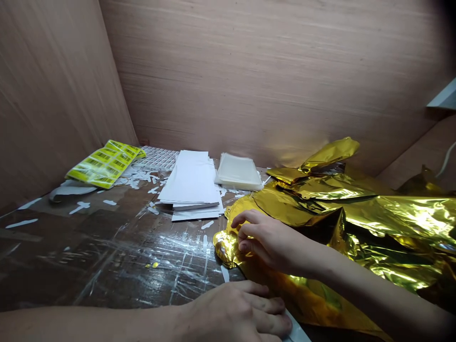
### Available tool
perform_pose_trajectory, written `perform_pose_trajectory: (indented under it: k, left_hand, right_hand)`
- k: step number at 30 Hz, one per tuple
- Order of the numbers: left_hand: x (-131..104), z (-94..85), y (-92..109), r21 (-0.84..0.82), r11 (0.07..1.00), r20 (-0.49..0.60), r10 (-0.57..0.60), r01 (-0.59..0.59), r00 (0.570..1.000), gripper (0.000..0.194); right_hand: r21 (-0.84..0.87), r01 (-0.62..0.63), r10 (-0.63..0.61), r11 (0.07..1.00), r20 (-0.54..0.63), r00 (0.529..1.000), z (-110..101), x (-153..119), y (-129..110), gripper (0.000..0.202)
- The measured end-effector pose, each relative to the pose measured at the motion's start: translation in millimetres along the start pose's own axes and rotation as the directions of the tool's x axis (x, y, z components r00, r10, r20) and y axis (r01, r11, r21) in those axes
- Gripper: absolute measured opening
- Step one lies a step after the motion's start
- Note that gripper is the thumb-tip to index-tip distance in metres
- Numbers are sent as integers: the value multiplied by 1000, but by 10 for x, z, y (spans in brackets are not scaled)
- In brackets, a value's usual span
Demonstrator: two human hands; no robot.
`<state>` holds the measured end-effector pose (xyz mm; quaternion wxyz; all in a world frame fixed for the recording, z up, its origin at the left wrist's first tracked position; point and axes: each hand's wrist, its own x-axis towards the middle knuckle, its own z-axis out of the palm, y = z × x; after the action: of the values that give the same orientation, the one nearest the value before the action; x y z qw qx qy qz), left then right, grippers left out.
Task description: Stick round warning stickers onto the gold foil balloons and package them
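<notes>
Shiny gold foil pieces (384, 209), which look like flat foil balloons, lie in an overlapping pile along the right side. My right hand (265, 240) hovers at or just above the pile's left end, by a rounded gold tip (226, 247). Its fingers are bent but apart, and nothing shows between them. At the bottom centre, my left hand (238, 311) rests palm down with fingers stretched out. Its fingertips lie on a pale, flat piece (296, 330), mostly cut off by the frame's lower edge.
A stack of white cards (190, 183) stands at the back centre, beside a stack of clear plastic sleeves (238, 171). Yellow barcode label sheets (107, 164) and a printed sticker sheet (158, 157) lie back left. White paper scraps (80, 207) litter the dark tabletop (142, 270). Wooden panels (249, 71) enclose it.
</notes>
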<state>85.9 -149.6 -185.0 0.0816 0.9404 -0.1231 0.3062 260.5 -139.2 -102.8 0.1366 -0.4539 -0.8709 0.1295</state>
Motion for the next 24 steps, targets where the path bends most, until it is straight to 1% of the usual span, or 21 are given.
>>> perform_pose_trajectory:
  k: [2, 7, 11, 12, 16, 19, 21, 24]
  left_hand:
    - [2, -12, -3, 7, 1000, 15, -2, 2, 1000, 41]
    - [-24, 14, -4, 3, 1000, -19, 1, -1, 1000, 47]
    - [-42, 45, -1, 29, 1000, -60, 11, -9, 998, 42]
    - [-40, 40, 0, 34, 999, -55, 11, -9, 998, 42]
    - [-21, -17, 8, 29, 1000, 37, -1, 0, 999, 46]
    - [-31, -25, 14, 51, 999, 18, 1, -2, 1000, 49]
    - [-51, -1, 14, 63, 998, -2, 8, -7, 1000, 47]
    - [-79, 42, 4, 71, 997, 3, 12, -12, 1000, 44]
  right_hand:
    - [-2, -2, 2, 1000, -11, 1000, 8, 3, 4, 17]
    - [-26, -5, 4, 1000, -26, 1000, 35, 19, 2, 18]
    - [-46, -2, 0, 999, -38, 999, 70, 20, 22, 16]
    - [-45, -1, 0, 999, -36, 999, 77, 18, 31, 16]
    - [-29, 2, -3, 1000, -23, 1000, 99, 10, 68, 17]
    - [-39, 18, -19, 999, -30, 999, 114, 15, 83, 16]
    - [-53, 30, -32, 998, -30, 999, 119, 24, 88, 15]
    - [-55, 63, -65, 997, -40, 997, 115, 34, 100, 13]
